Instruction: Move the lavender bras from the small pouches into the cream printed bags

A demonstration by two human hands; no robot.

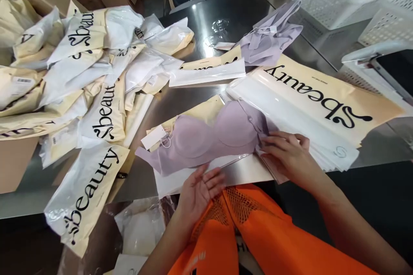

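A mauve bra (pixel 196 137) lies cups up on the metal table, over a cream and white plastic bag (pixel 211 109). A white tag (pixel 153 137) hangs from its left side on a small loop. My left hand (pixel 200 189) rests palm up at the table's front edge, just below the bra, fingers apart and holding nothing. At the bra's right end, my right hand (pixel 287 152) has its fingers closed on the side band; the exact grip is partly hidden. Beside it lies a stack of cream and white printed bags (pixel 322 94).
Filled printed bags (pixel 106 107) are heaped on the left. More mauve garments (pixel 267 36) lie at the back, near a folded bag (pixel 208 71). White perforated baskets (pixel 329 4) and a dark-screened device (pixel 393 68) stand at right. Packages (pixel 142 227) lie below the table edge.
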